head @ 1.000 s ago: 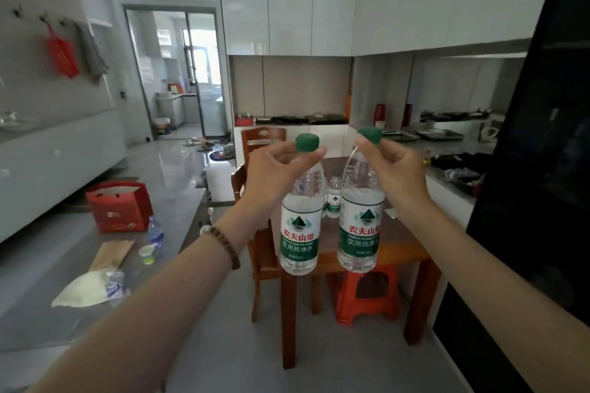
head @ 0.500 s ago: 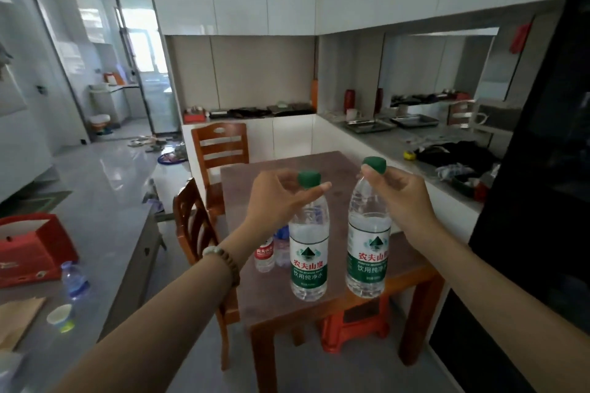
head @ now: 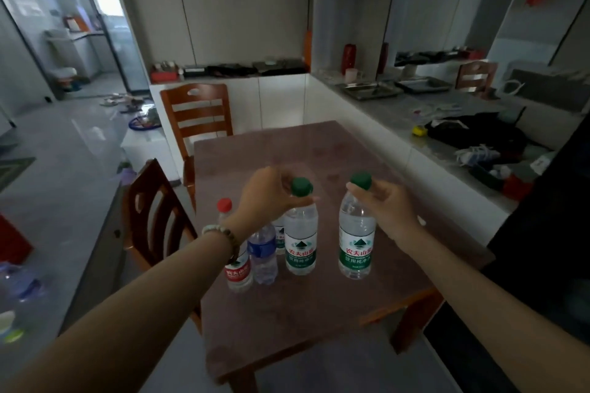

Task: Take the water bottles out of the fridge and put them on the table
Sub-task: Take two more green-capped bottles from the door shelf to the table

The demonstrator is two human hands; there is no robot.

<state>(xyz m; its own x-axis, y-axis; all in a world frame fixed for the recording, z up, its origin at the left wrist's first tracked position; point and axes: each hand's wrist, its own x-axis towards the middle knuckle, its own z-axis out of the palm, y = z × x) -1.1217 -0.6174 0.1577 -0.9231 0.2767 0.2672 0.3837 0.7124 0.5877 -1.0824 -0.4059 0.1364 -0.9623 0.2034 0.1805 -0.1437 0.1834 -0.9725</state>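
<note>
**A:** Where are your two green-capped bottles?

**B:** Both are upright over the near half of the table (head: 319, 313). Your left bottle (head: 300, 241) and your right bottle (head: 356, 239) hang side by side with a clear gap between them. Their bases sit at or just above the tabletop; you cannot tell from this view whether they touch it.

**A:** And your fingers?

**B:** Your left hand (head: 266, 198) pinches its bottle at the neck just under the green cap (head: 300, 187), thumb and fingertips drawn close together around it, the other fingers curled in. Your right hand (head: 388, 206) does the same: thumb and forefinger closed on the neck right below its cap (head: 361, 181), the rest of the fingers folded loosely behind. Neither hand touches a label.

**A:** What stands near them?

**B:** Just left of your left bottle, three more bottles cluster on the table: a red-capped bottle (head: 238, 268) at the edge, a blue-labelled bottle (head: 263, 254) beside it, and a small one (head: 280, 238) mostly hidden behind your wrist, where a bead bracelet (head: 223, 234) sits. One wooden chair (head: 156, 220) stands at the table's left side, another (head: 196, 115) at its far end.
</note>
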